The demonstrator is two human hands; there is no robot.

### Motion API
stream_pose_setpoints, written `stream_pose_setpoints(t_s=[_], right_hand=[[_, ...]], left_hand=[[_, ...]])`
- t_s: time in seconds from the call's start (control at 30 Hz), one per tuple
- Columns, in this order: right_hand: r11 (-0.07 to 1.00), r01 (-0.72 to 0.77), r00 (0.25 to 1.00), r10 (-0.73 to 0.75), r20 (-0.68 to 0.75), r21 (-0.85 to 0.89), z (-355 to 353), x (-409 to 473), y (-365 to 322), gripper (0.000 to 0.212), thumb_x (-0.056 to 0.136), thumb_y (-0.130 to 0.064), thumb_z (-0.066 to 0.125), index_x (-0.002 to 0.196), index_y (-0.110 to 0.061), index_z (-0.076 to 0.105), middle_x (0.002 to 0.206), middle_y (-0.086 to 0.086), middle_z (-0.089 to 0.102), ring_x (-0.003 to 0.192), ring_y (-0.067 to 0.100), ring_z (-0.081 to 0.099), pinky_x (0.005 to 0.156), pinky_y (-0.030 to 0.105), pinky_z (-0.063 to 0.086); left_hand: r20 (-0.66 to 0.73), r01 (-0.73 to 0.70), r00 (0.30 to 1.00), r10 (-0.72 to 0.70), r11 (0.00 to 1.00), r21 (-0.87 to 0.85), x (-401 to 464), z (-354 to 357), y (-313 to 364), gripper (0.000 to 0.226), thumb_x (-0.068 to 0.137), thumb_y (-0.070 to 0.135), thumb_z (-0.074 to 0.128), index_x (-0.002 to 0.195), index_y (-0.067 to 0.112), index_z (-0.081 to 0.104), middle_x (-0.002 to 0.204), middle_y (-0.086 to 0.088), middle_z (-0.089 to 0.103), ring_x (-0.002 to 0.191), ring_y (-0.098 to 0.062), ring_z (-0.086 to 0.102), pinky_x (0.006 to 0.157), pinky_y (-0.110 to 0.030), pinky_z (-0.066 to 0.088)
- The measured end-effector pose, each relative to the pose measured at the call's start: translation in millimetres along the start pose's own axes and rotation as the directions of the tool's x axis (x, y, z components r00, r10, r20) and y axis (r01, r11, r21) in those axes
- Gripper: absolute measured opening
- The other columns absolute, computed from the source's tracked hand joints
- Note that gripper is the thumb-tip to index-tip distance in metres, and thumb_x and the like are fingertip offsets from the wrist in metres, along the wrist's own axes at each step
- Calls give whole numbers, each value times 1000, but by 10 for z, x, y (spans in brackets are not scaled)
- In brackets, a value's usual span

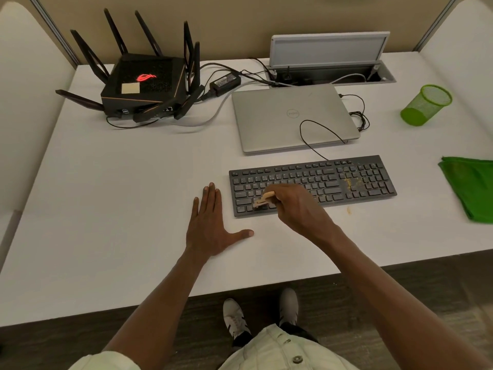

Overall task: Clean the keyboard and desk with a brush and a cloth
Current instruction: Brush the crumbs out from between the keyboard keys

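A black keyboard [346, 180] lies on the white desk [120, 209], with yellowish crumbs between its main keys and number pad. My right hand [296, 206] grips a small wooden brush [262, 200] whose bristles touch the keys at the keyboard's lower left. My left hand [210, 222] rests flat on the desk just left of the keyboard, fingers straight and thumb spread. A folded green cloth [469, 188] lies at the desk's right edge.
A shut silver laptop [290, 116] sits behind the keyboard, with a black cable looped over it. A black router [144, 84] with antennas stands at the back left. A green mesh cup [426, 104] lies tipped at the back right. A small crumb spot [349, 209] marks the desk below the keyboard.
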State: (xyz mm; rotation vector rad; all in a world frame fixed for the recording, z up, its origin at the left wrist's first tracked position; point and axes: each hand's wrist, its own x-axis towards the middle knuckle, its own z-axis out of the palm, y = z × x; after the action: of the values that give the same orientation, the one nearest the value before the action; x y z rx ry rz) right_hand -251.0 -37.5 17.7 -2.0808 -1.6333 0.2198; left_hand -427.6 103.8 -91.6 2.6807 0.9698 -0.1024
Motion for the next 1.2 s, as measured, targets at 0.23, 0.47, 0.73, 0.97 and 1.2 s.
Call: stream_pose_setpoints(t_s=[0.23,0.47,0.73,0.97,1.2], right_hand=[[997,-75,992,73,-106,-15,-75,26,41,9,93,-5,60,90,-6,68,72,-3,66,55,4,49,55,3,25],[962,-272,955,273,-118,24,-1,106,-159,22,96,-12,54,74,-11,55,58,-10,50,40,-4,37,40,13,35],[915,-390,892,403,-205,103,12,255,-182,35,100,-17,50,67,-11,56,48,-9,48,37,3,41,38,15,29],[896,-439,890,444,-100,68,5,124,-197,33,93,-14,57,61,-15,48,50,-4,50,38,4,40,36,16,31],[889,-444,876,456,-158,108,38,197,-286,27,96,-15,54,69,-13,54,51,-9,48,40,2,42,41,15,37]], left_hand=[[-11,-4,1000,4,1000,-12,3,18,-3,150,58,110,16,162,4,-4,168,-10,-20,156,-21,-19,128,-45,-6],[0,1,1000,-1,1000,2,3,18,-11,149,58,110,14,161,5,-8,168,-9,-22,155,-20,-22,128,-45,-7],[10,2,1000,-2,1000,18,6,10,-11,149,58,110,12,161,5,-10,167,-10,-24,154,-21,-24,127,-45,-8],[16,6,1000,-6,1000,4,13,15,-14,150,57,111,13,161,5,-9,167,-9,-24,155,-21,-23,127,-45,-8],[20,3,1000,-3,1000,3,4,5,-4,149,57,110,12,161,6,-11,167,-9,-26,154,-20,-25,127,-44,-10]])
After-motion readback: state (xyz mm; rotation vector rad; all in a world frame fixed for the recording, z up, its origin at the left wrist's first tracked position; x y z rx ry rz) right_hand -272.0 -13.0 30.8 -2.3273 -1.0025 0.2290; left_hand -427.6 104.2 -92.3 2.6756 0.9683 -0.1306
